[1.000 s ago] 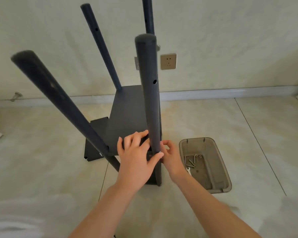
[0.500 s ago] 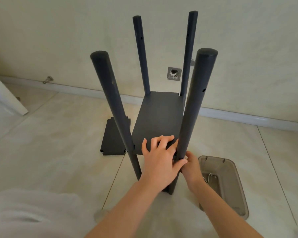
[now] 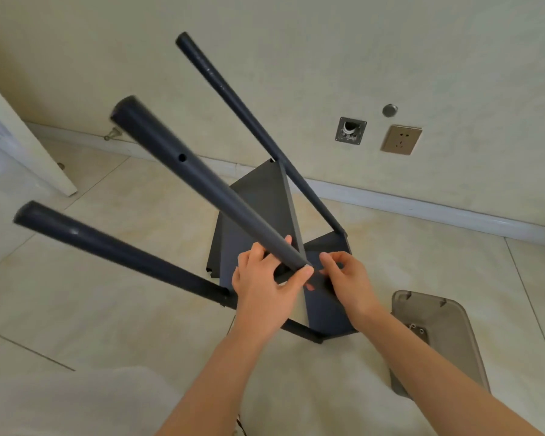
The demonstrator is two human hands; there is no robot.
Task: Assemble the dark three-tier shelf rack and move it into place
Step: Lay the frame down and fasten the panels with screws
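Observation:
The dark rack (image 3: 324,309) leans over to the left on the tiled floor, its round poles (image 3: 202,180) pointing up and left toward me. My left hand (image 3: 265,287) grips the foot of the nearest pole where it meets the shelf panel (image 3: 328,243). Just to the right, my right hand (image 3: 348,278) is over that panel with fingers curled, thumb and forefinger pinching at it beside the pole's foot. What is between the fingertips is hidden. A loose dark panel (image 3: 230,240) lies on the floor behind the rack.
A grey plastic bin (image 3: 453,313) holding small screws sits on the floor at the right. The wall behind carries a socket (image 3: 401,140) and a pipe opening (image 3: 350,131). A white door edge (image 3: 29,146) stands at the left. Pale fabric (image 3: 76,401) fills the bottom.
The rack stood upright; now it is tipped to the left. Both hands stayed at the near pole's foot, and my right hand came round onto the shelf panel.

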